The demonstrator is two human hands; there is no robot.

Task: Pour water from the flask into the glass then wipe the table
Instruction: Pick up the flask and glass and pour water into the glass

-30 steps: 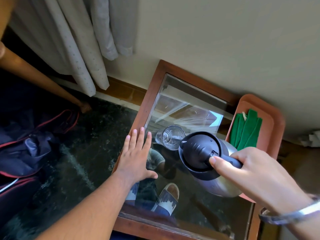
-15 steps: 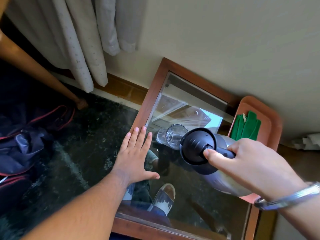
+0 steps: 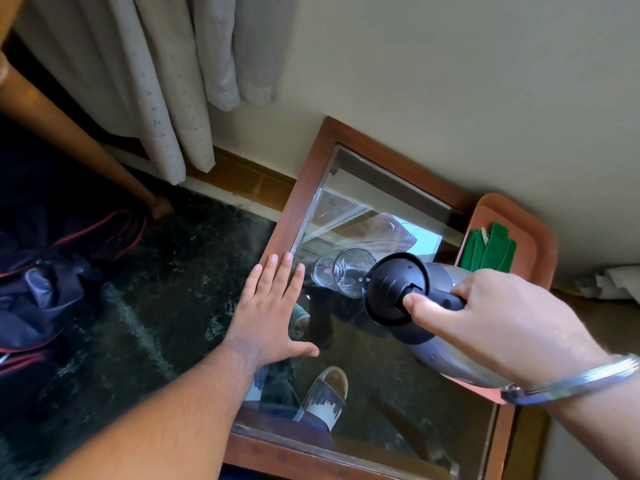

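Fingers of the left hand (image 3: pixel 273 317) lie spread flat on the table (image 3: pixel 301 188) edge, holding nothing. A bag (image 3: pixel 45 285) sits on the floor farther left. Right of that hand stands the glass (image 3: pixel 348 277); the tilted flask (image 3: pixel 412 292) overlaps its rim, gripped by the right hand (image 3: pixel 502 320), thumb on the lid. Beyond, a tray (image 3: pixel 540 233) holds a green cloth (image 3: pixel 490 247).

A: so where's the camera sitting?

B: just one view, head-mounted, wide-angle. Looks steeply down and forward at the glass worktop (image 3: pixel 363 202), close in, both forearms reaching in from the bottom edge, wall (image 3: pixel 450 81) up top.
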